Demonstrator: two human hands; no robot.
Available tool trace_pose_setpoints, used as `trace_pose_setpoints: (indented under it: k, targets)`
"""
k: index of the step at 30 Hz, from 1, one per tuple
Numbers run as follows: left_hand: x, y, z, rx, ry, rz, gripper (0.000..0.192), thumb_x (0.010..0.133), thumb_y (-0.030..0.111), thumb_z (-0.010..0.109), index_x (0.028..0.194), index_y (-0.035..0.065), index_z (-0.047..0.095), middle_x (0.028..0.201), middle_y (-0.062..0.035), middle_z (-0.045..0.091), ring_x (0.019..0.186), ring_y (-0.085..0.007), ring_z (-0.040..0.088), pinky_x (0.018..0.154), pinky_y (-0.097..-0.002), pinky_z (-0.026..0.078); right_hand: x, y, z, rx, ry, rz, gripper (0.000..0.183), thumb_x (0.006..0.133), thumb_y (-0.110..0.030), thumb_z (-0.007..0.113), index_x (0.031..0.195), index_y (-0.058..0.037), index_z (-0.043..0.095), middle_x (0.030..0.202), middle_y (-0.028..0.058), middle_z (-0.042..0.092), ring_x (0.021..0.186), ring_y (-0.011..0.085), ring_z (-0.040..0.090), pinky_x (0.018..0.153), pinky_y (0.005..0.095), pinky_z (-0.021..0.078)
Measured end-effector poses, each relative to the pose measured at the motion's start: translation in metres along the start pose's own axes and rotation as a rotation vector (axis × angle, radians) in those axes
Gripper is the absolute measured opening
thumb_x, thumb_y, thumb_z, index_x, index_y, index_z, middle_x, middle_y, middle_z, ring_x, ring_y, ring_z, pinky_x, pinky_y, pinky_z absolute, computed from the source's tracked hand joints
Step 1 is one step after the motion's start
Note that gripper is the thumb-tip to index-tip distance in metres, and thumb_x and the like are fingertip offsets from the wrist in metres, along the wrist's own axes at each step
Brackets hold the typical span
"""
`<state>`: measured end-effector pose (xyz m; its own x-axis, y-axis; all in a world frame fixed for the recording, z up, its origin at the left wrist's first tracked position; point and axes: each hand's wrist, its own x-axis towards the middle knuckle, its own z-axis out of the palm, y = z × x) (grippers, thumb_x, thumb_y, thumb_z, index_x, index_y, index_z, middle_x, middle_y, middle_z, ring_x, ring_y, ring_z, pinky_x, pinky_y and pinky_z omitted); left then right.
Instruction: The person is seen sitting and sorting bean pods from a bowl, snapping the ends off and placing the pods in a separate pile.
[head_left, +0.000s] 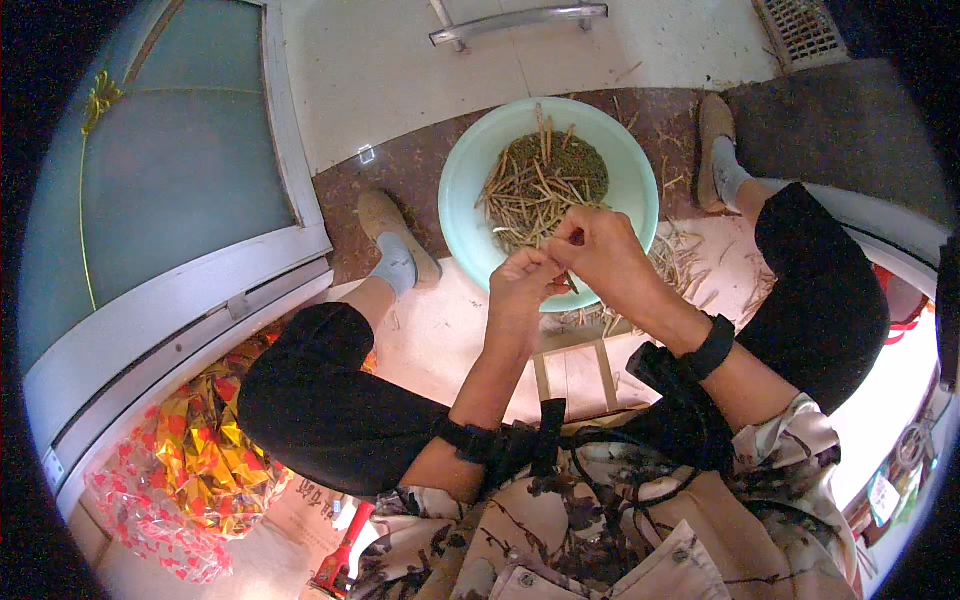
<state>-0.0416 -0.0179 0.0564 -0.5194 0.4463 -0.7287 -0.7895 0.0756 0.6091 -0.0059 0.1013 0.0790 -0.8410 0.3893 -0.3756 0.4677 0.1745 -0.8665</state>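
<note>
Both my hands meet over the near edge of a pale green plastic basin (463, 180). The fingertips of my left hand (517, 281) and my right hand (604, 244) are pinched close together. Between and below them pokes the dark end of a dried bean pod (571, 284); the rest of it is hidden by fingers. Inside the basin, dry brown pods (517, 187) lie heaped towards the left and near side. Small green beans, apparently mung beans (589, 166), form a mound at the far right of the heap.
Empty pod husks (679, 262) litter the floor right of the basin. My shoes (394, 229) flank it. A wooden frame (574, 367) is below my hands. Left are a glass-panelled door (202, 157) and a plastic bag with gold wrapping (210, 465). A metal handle (525, 21) juts out ahead.
</note>
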Motion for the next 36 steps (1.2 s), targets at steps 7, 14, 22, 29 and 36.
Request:
trace_pose_setpoints:
  k: [7, 14, 22, 29, 36]
  targets:
    - [0.001, 0.001, 0.001, -0.07, 0.025, 0.001, 0.005, 0.074, 0.007, 0.052, 0.074, 0.0038, 0.048, 0.071, -0.0054, 0.053, 0.064, -0.0128, 0.052, 0.06, -0.0243, 0.044, 0.001, -0.004, 0.001, 0.052, -0.038, 0.057, 0.012, 0.068, -0.008, 0.057, 0.066, 0.0021, 0.05, 0.056, 0.0061, 0.049, 0.051, 0.0094, 0.046, 0.046, 0.0236, 0.038]
    - [0.003, 0.0, 0.0, -0.093, 0.013, -0.048, 0.005, 0.077, 0.01, 0.049, 0.076, 0.0053, 0.046, 0.076, -0.0061, 0.053, 0.068, -0.0128, 0.052, 0.063, -0.0264, 0.044, 0.007, 0.011, 0.005, 0.173, -0.054, -0.03, 0.012, 0.072, -0.013, 0.054, 0.072, -0.0016, 0.054, 0.061, 0.0087, 0.054, 0.054, 0.0154, 0.052, 0.05, 0.0277, 0.0415]
    - [0.005, 0.005, 0.001, -0.158, 0.027, -0.02, 0.007, 0.082, 0.01, 0.038, 0.08, 0.0051, 0.042, 0.074, -0.0059, 0.05, 0.067, -0.0133, 0.051, 0.056, -0.0251, 0.047, 0.009, 0.0, 0.002, 0.255, 0.04, 0.034, 0.012, 0.073, -0.013, 0.054, 0.075, -0.001, 0.055, 0.061, 0.0073, 0.055, 0.054, 0.0123, 0.051, 0.049, 0.0264, 0.041]
    - [0.002, 0.007, 0.002, -0.167, -0.019, -0.046, 0.006, 0.083, 0.011, 0.037, 0.082, 0.0067, 0.042, 0.072, -0.0035, 0.048, 0.06, -0.011, 0.046, 0.052, -0.0234, 0.047, 0.015, 0.005, -0.002, 0.249, 0.155, 0.003, 0.012, 0.075, -0.013, 0.053, 0.075, -0.001, 0.055, 0.059, 0.006, 0.053, 0.052, 0.0106, 0.049, 0.048, 0.0258, 0.0399]
    - [0.004, 0.003, 0.0, -0.174, -0.021, 0.005, 0.009, 0.079, 0.006, 0.041, 0.088, 0.0063, 0.044, 0.078, -0.0046, 0.052, 0.065, -0.0103, 0.048, 0.055, -0.0237, 0.045, 0.015, 0.004, -0.001, 0.335, 0.01, 0.148, 0.014, 0.076, -0.014, 0.051, 0.076, -0.0002, 0.054, 0.058, 0.0058, 0.053, 0.054, 0.0116, 0.052, 0.048, 0.0253, 0.0415]
